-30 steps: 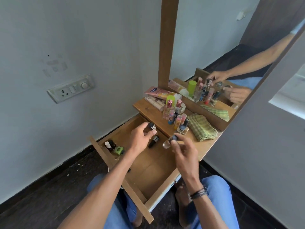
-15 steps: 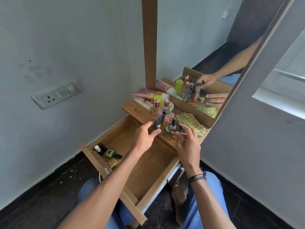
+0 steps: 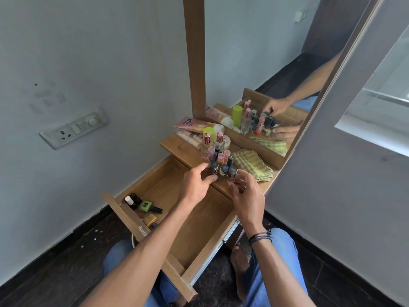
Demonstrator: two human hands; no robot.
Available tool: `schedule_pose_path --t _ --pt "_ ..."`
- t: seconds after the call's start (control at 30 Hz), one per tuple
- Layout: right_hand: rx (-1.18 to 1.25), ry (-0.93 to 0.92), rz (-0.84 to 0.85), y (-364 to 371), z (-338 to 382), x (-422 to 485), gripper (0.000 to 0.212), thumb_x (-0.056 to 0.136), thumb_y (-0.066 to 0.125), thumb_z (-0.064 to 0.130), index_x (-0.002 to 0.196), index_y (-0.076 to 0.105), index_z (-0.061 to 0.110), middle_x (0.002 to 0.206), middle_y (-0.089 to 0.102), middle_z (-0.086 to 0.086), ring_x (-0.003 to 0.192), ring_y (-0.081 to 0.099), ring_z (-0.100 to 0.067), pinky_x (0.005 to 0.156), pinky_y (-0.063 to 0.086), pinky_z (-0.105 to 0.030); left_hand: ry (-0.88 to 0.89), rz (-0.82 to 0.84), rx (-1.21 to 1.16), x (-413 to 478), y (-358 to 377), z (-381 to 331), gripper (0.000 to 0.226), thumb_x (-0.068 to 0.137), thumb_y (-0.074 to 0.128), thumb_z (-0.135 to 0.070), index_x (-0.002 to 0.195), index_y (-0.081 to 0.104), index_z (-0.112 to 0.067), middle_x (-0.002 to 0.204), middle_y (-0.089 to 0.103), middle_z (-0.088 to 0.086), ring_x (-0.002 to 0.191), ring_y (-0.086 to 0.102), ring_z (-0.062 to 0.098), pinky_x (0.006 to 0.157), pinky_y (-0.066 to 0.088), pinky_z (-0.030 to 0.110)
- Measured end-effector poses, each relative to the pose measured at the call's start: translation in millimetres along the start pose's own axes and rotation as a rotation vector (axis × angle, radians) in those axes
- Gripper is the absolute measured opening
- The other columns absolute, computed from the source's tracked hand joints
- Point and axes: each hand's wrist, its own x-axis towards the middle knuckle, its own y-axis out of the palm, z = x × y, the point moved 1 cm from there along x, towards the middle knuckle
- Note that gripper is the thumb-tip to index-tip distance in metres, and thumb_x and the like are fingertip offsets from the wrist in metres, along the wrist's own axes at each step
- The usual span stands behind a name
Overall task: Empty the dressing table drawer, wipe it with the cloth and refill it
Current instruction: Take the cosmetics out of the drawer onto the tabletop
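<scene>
- Nearest to us, the drawer is pulled far out over our knees, so we can reach into every corner.
- In its front left corner lie three small things: a white-capped bottle, a green bottle on its side, and a gold bottle. We think they are the last ones to come out, so the emptying is not done yet.
- Just past the drawer, our left hand is at the front edge of the surface. Its grip is pinched on a dark-capped bottle, thumb on one side and fingers on the other. The bottle stands upright.
- Our right hand is beside it. Its grip is curled round the bottom of a pink bottle, which stands upright on the surface too.
- We think we hold both bottles low and straight so they do not tip and knock their neighbours.
- Behind them, the other bottles stand close together in a bunch. We think packing them tight saves room on this small surface.
- The cloth lies folded just to the right of the bunch. No hand touches it. It is close by, ready for the wiping.
- Farther back, a pink tube lies at the foot of the mirror, out of the way.
</scene>
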Motion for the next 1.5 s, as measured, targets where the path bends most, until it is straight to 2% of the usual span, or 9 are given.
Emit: schedule_pose_path --t 0.27,0.57,0.73,0.87,0.97,1.13,1.2,1.3,1.5 --pt "-0.088 0.02 -0.054 4.7 2.3 -0.1 0.039 0.088 0.08 0.023 0.123 0.063 0.021 0.105 0.074 0.008 0.091 0.071 -0.01 0.075 0.058 -0.028 -0.003 0.006 0.039 5.3 5.4 5.9 0.046 0.088 0.078 -0.023 0.129 0.067 -0.007 0.13 0.069 0.006 0.121 0.063 0.023 0.102 0.049 0.033" --pt "-0.045 0.024 -0.045 3.9 1.9 -1.4 0.056 0.082 0.084 0.026 0.131 0.058 0.02 0.107 0.071 0.01 0.092 0.067 -0.002 0.081 0.059 -0.027 -0.004 0.01 -0.053 -0.6 7.9 8.8 0.035 0.083 0.081 -0.009 0.117 0.071 -0.008 0.11 0.072 0.0 0.098 0.07 0.015 0.089 0.059 0.032" --pt "-0.032 -0.007 -0.04 2.1 0.9 -2.6 0.06 0.081 0.085 0.022 0.134 0.056 0.017 0.109 0.067 0.008 0.091 0.066 -0.003 0.08 0.06 -0.031 -0.009 0.007 -0.107 -1.6 5.4 10.2 0.041 0.081 0.081 -0.004 0.121 0.069 -0.008 0.114 0.07 0.0 0.092 0.071 0.009 0.086 0.058 0.022" --pt "0.054 -0.1 -0.089 -2.0 1.8 -13.0 0.049 0.088 0.078 0.01 0.132 0.057 0.014 0.118 0.057 0.005 0.09 0.063 0.0 0.08 0.059 -0.025 -0.028 -0.016 -0.117 -9.6 -9.7 21.0 0.048 0.082 0.079 -0.002 0.128 0.067 -0.012 0.118 0.065 -0.003 0.097 0.066 0.005 0.082 0.057 0.016" --pt "0.062 -0.242 -0.143 -1.0 5.9 -39.2 0.034 0.09 0.074 0.006 0.123 0.063 0.01 0.112 0.057 0.003 0.093 0.061 -0.01 0.081 0.055 -0.024 -0.073 -0.062 -0.038 -23.2 -31.6 46.7 0.045 0.085 0.077 -0.002 0.127 0.068 -0.016 0.116 0.065 -0.004 0.098 0.064 0.007 0.082 0.056 0.019" --pt "-0.094 -0.397 0.205 32.7 19.5 -79.1 0.026 0.088 0.071 0.005 0.112 0.067 0.013 0.107 0.058 0.003 0.093 0.055 -0.015 0.081 0.048 -0.025 -0.287 0.078 0.367 -45.2 -76.5 102.3 0.044 0.092 0.072 -0.014 0.134 0.063 -0.02 0.138 0.057 -0.006 0.12 0.057 0.017 0.096 0.046 0.027" --pt "-0.212 -0.354 0.442 52.5 21.5 -83.7 0.035 0.088 0.069 0.014 0.122 0.061 0.016 0.115 0.053 0.003 0.099 0.052 -0.018 0.085 0.051 -0.031 -0.279 0.179 0.517 -48.6 -84.5 109.4 0.049 0.093 0.071 -0.02 0.14 0.058 -0.019 0.145 0.052 -0.003 0.13 0.049 0.021 0.108 0.042 0.034" --pt "-0.434 -0.277 0.718 75.7 22.7 -78.4 0.051 0.094 0.064 0.026 0.141 0.049 0.016 0.136 0.043 -0.003 0.12 0.047 -0.025 0.098 0.05 -0.036 -0.183 0.317 0.755 -50.6 -83.5 106.2 0.056 0.095 0.066 -0.02 0.149 0.047 -0.019 0.15 0.045 -0.003 0.137 0.036 0.022 0.108 0.042 0.04" --pt "-0.572 -0.316 0.871 101.5 30.2 -28.6 0.066 0.097 0.046 0.002 0.157 0.032 0.022 0.168 0.01 0.002 0.145 0.028 -0.031 0.106 0.048 -0.046 -0.296 0.459 0.947 -52.7 -74.8 108.1 0.04 0.101 0.05 -0.013 0.14 0.055 -0.016 0.157 0.037 0.004 0.145 0.029 0.034 0.107 0.042 0.049"
